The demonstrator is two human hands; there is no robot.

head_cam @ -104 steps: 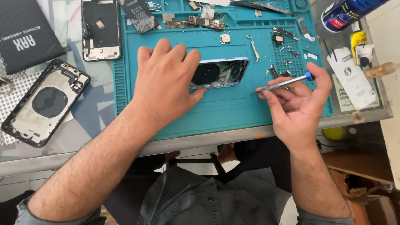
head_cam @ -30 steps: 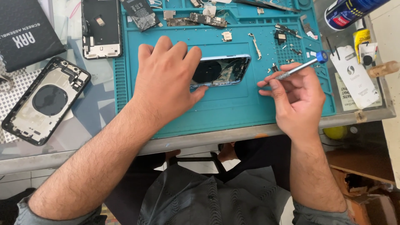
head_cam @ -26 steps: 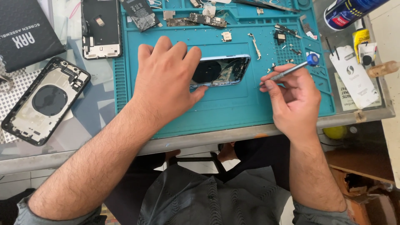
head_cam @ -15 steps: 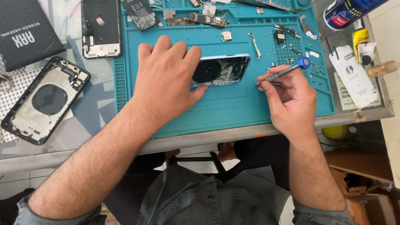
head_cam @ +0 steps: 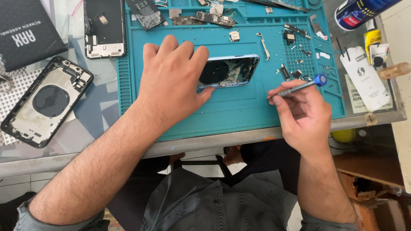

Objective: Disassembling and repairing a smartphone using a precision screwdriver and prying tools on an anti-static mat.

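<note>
My left hand (head_cam: 171, 81) lies flat on a blue-framed phone housing (head_cam: 233, 70) with its insides showing, pressing it onto the teal repair mat (head_cam: 239, 111). My right hand (head_cam: 302, 115) grips a thin screwdriver (head_cam: 297, 87) with a blue cap. Its tip points left, just to the right of the phone and low over the mat. Most of the phone's left half is hidden under my left hand.
A black phone back housing (head_cam: 45, 100) lies at the left on the glass table. Another dark phone (head_cam: 104, 28), small boards, screws and brackets (head_cam: 295, 51) sit along the mat's top and right. A blue spray can (head_cam: 364, 10) and a white card (head_cam: 364, 79) are at the right edge.
My right hand has drawn the screwdriver slightly left and toward me, with its blue cap coming down closer to the mat. The left hand and the phone have stayed put.
</note>
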